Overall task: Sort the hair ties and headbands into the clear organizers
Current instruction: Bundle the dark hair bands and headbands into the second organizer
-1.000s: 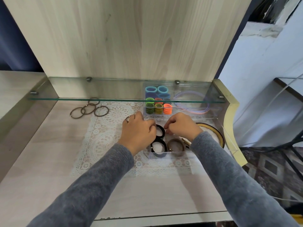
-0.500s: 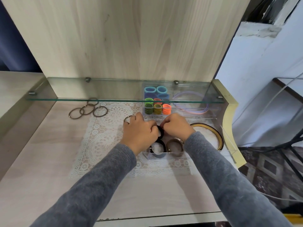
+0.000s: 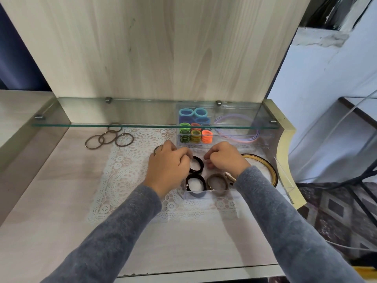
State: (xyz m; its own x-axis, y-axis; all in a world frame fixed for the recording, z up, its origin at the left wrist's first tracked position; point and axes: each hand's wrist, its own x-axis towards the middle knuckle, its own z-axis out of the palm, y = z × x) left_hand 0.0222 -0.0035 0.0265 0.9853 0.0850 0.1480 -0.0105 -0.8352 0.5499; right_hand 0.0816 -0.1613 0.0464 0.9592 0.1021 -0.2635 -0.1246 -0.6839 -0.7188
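Your left hand has its fingers curled round the left rim of the upper black hair tie, which stands in a back cell of the near clear organizer. Your right hand sits just beside it, knuckles up and fingers curled under. A narrow gap separates the two hands, and you cannot tell whether the right one holds anything. In the front cells, a second black tie and a brown tie lie side by side. A gold-edged headband curves out from under your right wrist, near the raised cream edge. The far organizer holds coloured ties and a lilac headband, tucked beneath the glass shelf, whose front edge overhangs it. To your left, the lace mat and wooden top lie open, with loose brown ties near the shelf.
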